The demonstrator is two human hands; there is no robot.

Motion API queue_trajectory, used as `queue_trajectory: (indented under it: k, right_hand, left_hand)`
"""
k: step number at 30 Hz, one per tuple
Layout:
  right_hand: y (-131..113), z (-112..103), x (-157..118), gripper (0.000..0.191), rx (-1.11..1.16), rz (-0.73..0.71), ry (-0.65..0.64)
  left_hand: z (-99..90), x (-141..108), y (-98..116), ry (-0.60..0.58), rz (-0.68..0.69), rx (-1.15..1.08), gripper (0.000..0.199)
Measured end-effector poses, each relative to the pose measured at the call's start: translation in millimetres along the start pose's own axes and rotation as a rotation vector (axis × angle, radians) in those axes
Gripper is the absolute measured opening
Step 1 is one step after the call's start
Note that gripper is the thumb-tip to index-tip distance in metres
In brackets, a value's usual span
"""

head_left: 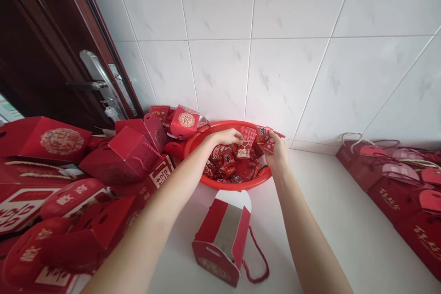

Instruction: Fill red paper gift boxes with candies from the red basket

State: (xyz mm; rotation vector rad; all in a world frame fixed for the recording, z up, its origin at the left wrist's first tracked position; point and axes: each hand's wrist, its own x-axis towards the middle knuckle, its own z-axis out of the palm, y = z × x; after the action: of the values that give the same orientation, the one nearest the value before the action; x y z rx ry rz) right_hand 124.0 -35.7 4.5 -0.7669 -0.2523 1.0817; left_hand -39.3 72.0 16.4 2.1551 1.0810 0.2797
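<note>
A red plastic basket (227,185) of wrapped candies (225,158) stands against the tiled wall. My left hand (228,137) reaches over it from the left, fingers closed on the edge of a small candy packet (243,150) with gold and white print. At the basket's right rim, my right hand (278,150) is wrapped round red candy packets (264,135), one with dark lettering. Between my forearms, just in front of the basket, an open red gift box (218,234) with a rope handle (257,278) sits on the white surface; its inside is partly visible.
Red gift boxes (120,156) and bags are piled on the left, some against the basket. A row of red gift bags (386,193) with cord handles stands along the right. Behind the left pile is a dark wooden door (44,32) with a metal handle (93,76).
</note>
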Motion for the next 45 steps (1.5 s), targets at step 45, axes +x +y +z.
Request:
queue_trajectory:
  k: [45]
  right_hand:
    - [-74,10,-82,0.015,-0.333,-0.058,-0.752]
  left_hand:
    - [21.1,-162,79,0.468,0.331,-0.455,0.03]
